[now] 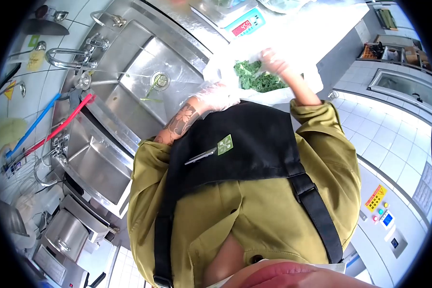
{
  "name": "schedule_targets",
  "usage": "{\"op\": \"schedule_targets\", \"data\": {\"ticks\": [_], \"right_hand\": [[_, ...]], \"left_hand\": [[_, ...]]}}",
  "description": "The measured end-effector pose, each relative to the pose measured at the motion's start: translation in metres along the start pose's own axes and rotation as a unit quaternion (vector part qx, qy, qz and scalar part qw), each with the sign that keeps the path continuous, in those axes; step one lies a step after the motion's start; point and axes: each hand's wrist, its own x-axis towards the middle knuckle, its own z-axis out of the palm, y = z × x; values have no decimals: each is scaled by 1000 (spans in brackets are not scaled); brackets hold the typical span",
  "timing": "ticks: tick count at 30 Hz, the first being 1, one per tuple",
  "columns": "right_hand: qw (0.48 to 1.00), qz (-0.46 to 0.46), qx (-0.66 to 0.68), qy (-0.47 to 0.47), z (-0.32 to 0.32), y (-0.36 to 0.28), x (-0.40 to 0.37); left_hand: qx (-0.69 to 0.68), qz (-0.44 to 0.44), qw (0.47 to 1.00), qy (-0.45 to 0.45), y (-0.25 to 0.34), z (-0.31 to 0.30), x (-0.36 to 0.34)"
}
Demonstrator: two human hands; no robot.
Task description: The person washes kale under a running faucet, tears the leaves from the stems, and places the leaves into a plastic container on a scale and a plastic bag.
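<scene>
A clear plastic bag (285, 93) with curly kale (254, 77) in it lies in front of my apron, at the counter's edge. My left hand (213, 96), in a clear disposable glove, closes on the near left side of the bag. Glare washes out part of its fingers. Above the right side of the kale is my right hand (273, 62), also gloved, with its fingers curled together. What it holds, if anything, I cannot make out. Just beyond the bag, a digital scale (245, 25) shows red digits.
To the left is a steel sink (139, 72) with green stem scraps (153, 89) near its drain. A second sink (98, 165) and a tap (72, 57) are farther left. A bright steel counter (317, 33) extends forward right. A control panel (386, 220) is at lower right.
</scene>
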Motion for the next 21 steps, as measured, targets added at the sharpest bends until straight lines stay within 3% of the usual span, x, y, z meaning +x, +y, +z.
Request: {"op": "schedule_targets", "data": {"ticks": [5, 8, 9, 12, 13, 14, 15, 18, 19, 21], "right_hand": [[952, 106, 277, -71, -69, 16, -24], [972, -55, 224, 51, -31, -11, -11], [978, -82, 194, 7, -22, -13, -3], [981, -19, 155, -119, -14, -2, 1], [974, 39, 144, -171, -45, -8, -6], [981, 65, -15, -184, -58, -6, -14], [978, 95, -25, -182, -76, -2, -28], [962, 179, 82, -189, -153, 1, -67], [968, 195, 79, -134, -150, 13, -80], [939, 173, 279, -99, -167, 6, -87]], "left_hand": [[-39, 22, 995, 85, -8, 3, -7], [-47, 15, 997, 56, -3, -2, -6], [-52, 6, 998, 36, -1, -5, -6], [-31, 51, 995, 82, -8, 0, -7], [-31, 44, 994, 93, -9, 0, -7], [-32, 37, 994, 101, -9, 1, -8], [-32, 33, 993, 109, -9, 2, -8], [-44, 51, 990, 127, -9, 1, -5], [-56, 73, 982, 166, -12, 5, -2], [-79, 112, 960, 245, -16, 7, -2]]}}
